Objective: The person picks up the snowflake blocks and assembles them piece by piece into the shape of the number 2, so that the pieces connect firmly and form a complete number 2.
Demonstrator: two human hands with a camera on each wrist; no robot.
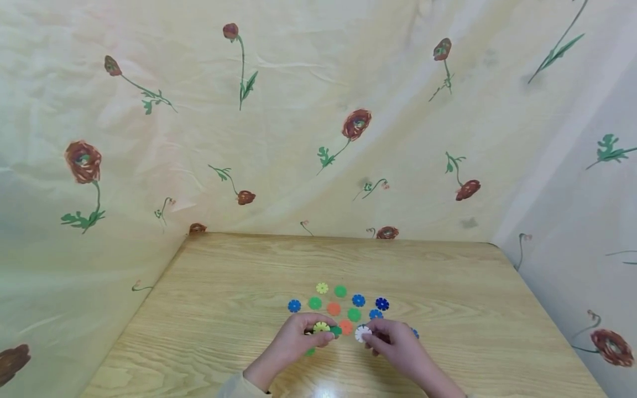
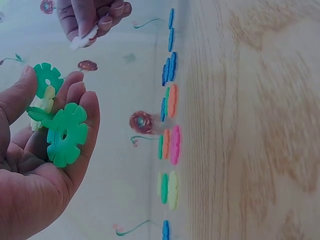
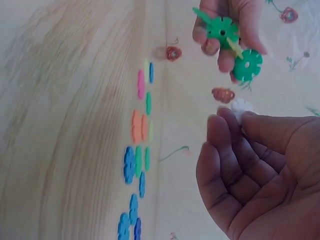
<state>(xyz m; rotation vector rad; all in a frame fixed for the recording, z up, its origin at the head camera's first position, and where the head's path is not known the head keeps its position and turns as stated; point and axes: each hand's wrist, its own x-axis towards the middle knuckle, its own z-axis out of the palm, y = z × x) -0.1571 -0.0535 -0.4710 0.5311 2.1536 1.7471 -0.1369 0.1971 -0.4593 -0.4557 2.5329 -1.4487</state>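
My left hand [image 1: 298, 337] holds a joined piece made of notched, flower-shaped plastic discs. In the left wrist view, one green disc [image 2: 68, 134] faces the camera, with another green disc [image 2: 48, 79] above it and a pale yellow disc [image 2: 48, 100] slotted between. A further green disc stands edge-on in the same piece. Thumb and fingertips of my right hand [image 1: 398, 342] pinch a single white disc [image 1: 363, 334] near its edge. Both hands are above the table, side by side, with a small space between the white disc and the joined piece.
Loose discs lie flat on the wooden table [image 1: 224, 282] beyond and beneath the hands, among them a blue disc [image 1: 294, 305], an orange disc [image 1: 334, 308], a yellow disc [image 1: 322, 288] and a pink disc [image 2: 175, 145]. Flower-printed cloth [image 1: 288, 121] encloses the back and sides.
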